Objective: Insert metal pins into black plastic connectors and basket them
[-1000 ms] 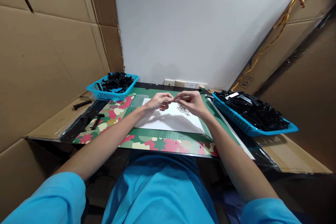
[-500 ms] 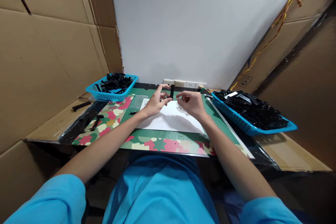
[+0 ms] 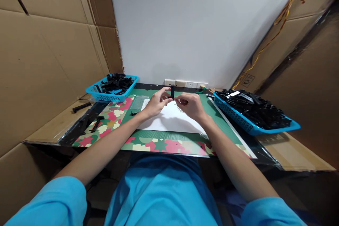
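My left hand (image 3: 157, 103) grips a narrow black plastic part (image 3: 173, 91), held upright between thumb and fingers above a white sheet of paper (image 3: 166, 122). My right hand (image 3: 191, 105) is closed in a pinch at the lower end of this part, its fingertips touching or almost touching it. Whatever sits in that pinch is too small to name. Beneath the right hand lies a scatter of tiny shiny pieces (image 3: 181, 109) on the paper, partly covered by the hand.
A blue basket (image 3: 112, 97) heaped with black parts stands at the left, and another blue basket (image 3: 238, 118) at the right. Loose black parts (image 3: 97, 123) lie on the patterned mat (image 3: 156, 146) and on the cardboard ledge (image 3: 50, 122). Wall sockets (image 3: 180, 83) are behind.
My right hand has moved left, bringing its pinched fingertips to the lower end of the black plastic part. My left hand keeps its hold, nearly in place.
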`<action>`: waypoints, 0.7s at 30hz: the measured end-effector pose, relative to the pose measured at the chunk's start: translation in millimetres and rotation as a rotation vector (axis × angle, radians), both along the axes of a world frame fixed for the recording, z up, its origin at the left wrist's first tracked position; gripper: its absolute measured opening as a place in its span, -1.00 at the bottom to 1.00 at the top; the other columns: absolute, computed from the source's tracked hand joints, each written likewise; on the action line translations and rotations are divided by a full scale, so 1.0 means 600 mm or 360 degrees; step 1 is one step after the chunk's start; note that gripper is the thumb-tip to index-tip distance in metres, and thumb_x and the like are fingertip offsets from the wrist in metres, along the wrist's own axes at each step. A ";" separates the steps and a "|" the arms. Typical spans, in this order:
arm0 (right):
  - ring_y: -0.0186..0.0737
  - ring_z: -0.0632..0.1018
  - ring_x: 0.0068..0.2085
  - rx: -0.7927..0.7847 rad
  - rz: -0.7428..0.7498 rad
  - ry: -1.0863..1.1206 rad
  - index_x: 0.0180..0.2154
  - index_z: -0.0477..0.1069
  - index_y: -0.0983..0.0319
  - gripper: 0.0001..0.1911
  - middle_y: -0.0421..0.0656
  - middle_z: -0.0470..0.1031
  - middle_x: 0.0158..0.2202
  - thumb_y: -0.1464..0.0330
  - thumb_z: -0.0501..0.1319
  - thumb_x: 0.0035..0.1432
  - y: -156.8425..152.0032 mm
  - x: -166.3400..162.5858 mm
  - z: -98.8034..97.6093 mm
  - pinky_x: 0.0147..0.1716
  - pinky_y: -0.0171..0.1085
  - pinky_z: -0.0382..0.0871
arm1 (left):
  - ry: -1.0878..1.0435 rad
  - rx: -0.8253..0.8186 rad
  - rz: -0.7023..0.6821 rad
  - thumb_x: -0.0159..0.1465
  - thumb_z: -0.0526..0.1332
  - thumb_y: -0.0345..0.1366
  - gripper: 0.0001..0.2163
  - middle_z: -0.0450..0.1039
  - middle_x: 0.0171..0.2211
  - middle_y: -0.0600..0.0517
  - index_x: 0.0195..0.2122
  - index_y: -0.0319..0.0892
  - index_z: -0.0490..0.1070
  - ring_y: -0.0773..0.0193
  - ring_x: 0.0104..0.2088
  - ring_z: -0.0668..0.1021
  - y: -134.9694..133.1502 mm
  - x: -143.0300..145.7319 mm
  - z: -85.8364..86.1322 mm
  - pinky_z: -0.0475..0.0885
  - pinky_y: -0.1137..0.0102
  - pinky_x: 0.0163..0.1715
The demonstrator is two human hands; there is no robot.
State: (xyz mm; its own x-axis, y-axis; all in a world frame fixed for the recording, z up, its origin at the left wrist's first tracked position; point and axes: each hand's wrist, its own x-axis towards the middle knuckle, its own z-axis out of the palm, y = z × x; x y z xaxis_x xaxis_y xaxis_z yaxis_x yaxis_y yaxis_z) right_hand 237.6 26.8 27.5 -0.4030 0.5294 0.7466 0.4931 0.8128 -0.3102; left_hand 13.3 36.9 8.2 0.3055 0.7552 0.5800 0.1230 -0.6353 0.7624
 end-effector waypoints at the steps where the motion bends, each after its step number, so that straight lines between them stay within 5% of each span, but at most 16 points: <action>1: -0.29 0.47 -0.44 -0.0048 0.0011 0.0012 -0.22 0.70 0.21 -0.81 -0.15 0.62 -0.40 0.42 0.28 0.23 0.000 0.000 0.000 -0.35 -0.29 0.34 | 0.0007 -0.0008 0.0000 0.40 0.38 -0.17 -0.55 0.60 -0.16 -0.08 0.26 -0.15 0.40 0.25 -0.30 0.57 -0.001 0.000 0.000 0.48 0.36 -0.31; 6: -0.28 0.47 -0.42 -0.0264 0.0047 0.0103 -0.24 0.71 0.24 -0.82 -0.13 0.65 -0.40 0.37 0.32 0.19 0.001 0.001 0.002 -0.37 -0.28 0.33 | 0.0065 -0.0014 0.0008 0.40 0.36 -0.18 -0.55 0.57 -0.15 -0.08 0.27 -0.15 0.40 0.29 -0.35 0.53 -0.002 -0.001 0.002 0.47 0.37 -0.32; 14: -0.29 0.46 -0.42 -0.0226 0.0122 -0.0046 -0.20 0.75 0.17 -0.79 -0.14 0.61 -0.36 0.36 0.30 0.31 0.004 0.008 0.005 -0.35 -0.26 0.29 | 0.0148 -0.0041 -0.0009 0.41 0.34 -0.17 -0.50 0.56 -0.18 -0.08 0.34 -0.19 0.43 0.31 -0.38 0.45 -0.005 -0.009 0.001 0.41 0.35 -0.34; 21: -0.28 0.44 -0.40 -0.0246 0.0138 0.0008 -0.18 0.77 0.14 -0.72 -0.11 0.58 -0.33 0.15 0.34 0.39 0.000 0.009 0.014 -0.36 -0.23 0.28 | 0.0061 -0.0368 -0.0503 0.46 0.26 0.07 -0.51 0.31 -0.39 0.05 0.22 -0.19 0.57 0.38 -0.50 0.24 -0.003 -0.009 0.009 0.13 0.39 -0.49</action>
State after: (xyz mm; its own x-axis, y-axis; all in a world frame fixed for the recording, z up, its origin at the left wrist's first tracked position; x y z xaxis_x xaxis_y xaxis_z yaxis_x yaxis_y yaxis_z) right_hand 242.8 27.0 36.1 -0.4484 0.6015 0.6612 0.4215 0.7946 -0.4370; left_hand 8.1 35.0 13.4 0.5619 0.7299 0.3894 -0.0200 -0.4585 0.8885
